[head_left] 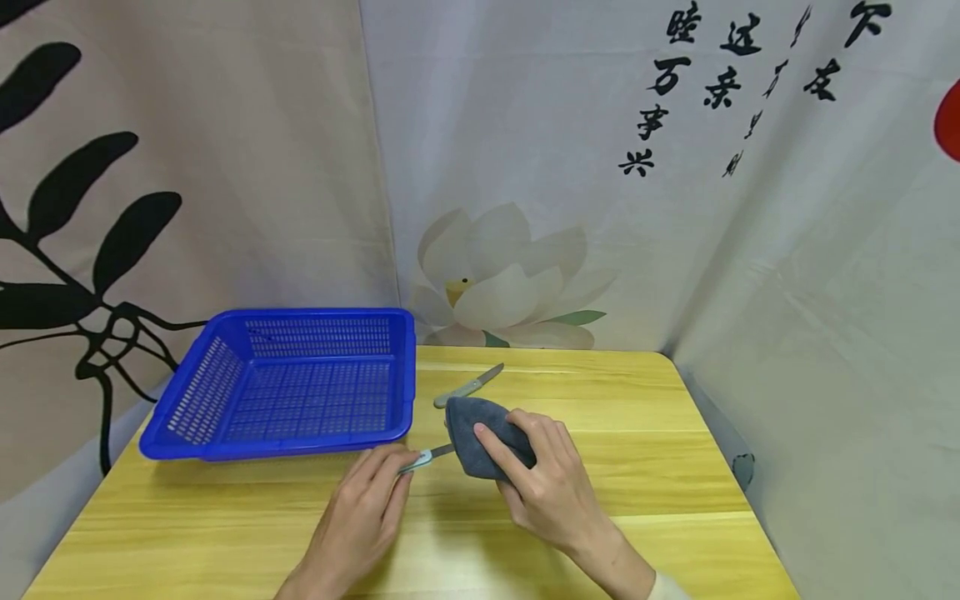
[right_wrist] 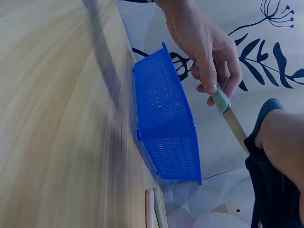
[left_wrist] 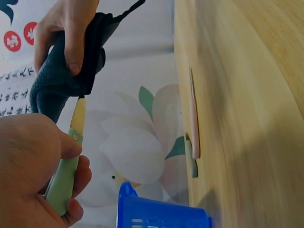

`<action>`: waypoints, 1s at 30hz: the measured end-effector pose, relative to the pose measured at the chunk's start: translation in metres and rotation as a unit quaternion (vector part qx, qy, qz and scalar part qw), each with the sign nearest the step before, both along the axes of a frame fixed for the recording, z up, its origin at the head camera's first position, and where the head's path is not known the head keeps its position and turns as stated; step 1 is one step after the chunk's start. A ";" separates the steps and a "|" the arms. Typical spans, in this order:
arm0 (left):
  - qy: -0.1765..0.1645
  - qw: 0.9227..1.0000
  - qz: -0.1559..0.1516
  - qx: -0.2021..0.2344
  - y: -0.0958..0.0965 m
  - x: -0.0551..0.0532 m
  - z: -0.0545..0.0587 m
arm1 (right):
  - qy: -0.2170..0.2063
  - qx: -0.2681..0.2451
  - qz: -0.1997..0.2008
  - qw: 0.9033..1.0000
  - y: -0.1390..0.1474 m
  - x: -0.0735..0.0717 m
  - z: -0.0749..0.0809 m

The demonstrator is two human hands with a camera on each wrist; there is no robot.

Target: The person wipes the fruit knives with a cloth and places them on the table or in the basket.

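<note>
My left hand (head_left: 356, 508) grips the pale green handle of a small folding knife (left_wrist: 66, 175) between thumb and fingers. Its blade points toward my right hand (head_left: 551, 487), which pinches a folded dark grey-blue cloth (head_left: 480, 437). In the left wrist view the blade's tip end meets the cloth's lower edge and is hidden there. The right wrist view shows the knife (right_wrist: 221, 99) and cloth (right_wrist: 270, 190) held up above the tabletop. Behind the cloth lies a second knife (head_left: 468, 388) with a grey-green handle, blade out.
A blue plastic basket (head_left: 277, 450) stands at the back left of the wooden table (head_left: 637, 467). A pink-handled knife (left_wrist: 195, 128) lies beside the grey-green one, hidden by the cloth in the head view. Printed curtains (head_left: 525, 150) hang behind the table.
</note>
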State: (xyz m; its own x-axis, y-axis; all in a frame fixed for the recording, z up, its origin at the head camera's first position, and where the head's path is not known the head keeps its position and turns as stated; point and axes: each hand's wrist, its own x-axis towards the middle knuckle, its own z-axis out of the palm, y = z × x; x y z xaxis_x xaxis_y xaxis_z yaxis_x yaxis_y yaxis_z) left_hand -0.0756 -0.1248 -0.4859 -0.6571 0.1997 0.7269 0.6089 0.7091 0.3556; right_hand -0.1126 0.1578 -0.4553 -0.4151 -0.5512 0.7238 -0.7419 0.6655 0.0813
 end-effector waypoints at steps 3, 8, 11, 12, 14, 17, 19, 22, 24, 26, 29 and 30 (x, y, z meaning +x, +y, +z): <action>0.014 1.000 0.004 -0.004 -0.002 -0.002 0.000 | -0.007 0.005 -0.004 1.000 0.000 0.000 0.000; 0.016 1.000 0.014 -0.006 -0.004 -0.003 0.000 | -0.019 0.014 -0.015 1.000 0.003 0.000 0.001; 0.012 1.000 0.021 -0.007 -0.004 -0.003 0.000 | -0.016 0.014 -0.011 1.000 0.003 0.001 0.003; 0.012 1.000 0.024 -0.008 -0.003 -0.003 0.000 | -0.015 0.014 -0.008 1.000 0.003 0.002 0.003; 0.016 0.999 0.024 -0.012 -0.002 -0.003 0.000 | -0.013 0.016 -0.002 1.000 0.000 0.004 0.004; 0.028 0.999 0.021 -0.018 0.000 -0.003 0.001 | -0.009 0.023 0.007 1.000 -0.006 0.006 0.004; 0.036 0.999 0.016 -0.018 0.001 -0.004 0.000 | -0.008 0.031 0.008 0.999 -0.010 0.008 0.004; 0.044 0.999 0.009 -0.017 0.003 -0.005 0.000 | -0.010 0.044 0.004 0.999 -0.015 0.011 0.003; 0.046 0.999 0.004 -0.015 0.003 -0.005 -0.001 | -0.010 0.054 -0.002 0.999 -0.018 0.012 0.002; 0.047 0.999 -0.001 -0.014 0.003 -0.005 -0.001 | -0.012 0.065 -0.010 0.998 -0.019 0.013 0.002; 0.047 0.999 -0.003 -0.017 0.003 -0.005 -0.001 | -0.010 0.083 -0.023 0.996 -0.021 0.013 0.000; 0.047 0.999 -0.003 -0.019 0.003 -0.004 -0.001 | -0.009 0.090 -0.027 0.996 -0.021 0.013 -0.001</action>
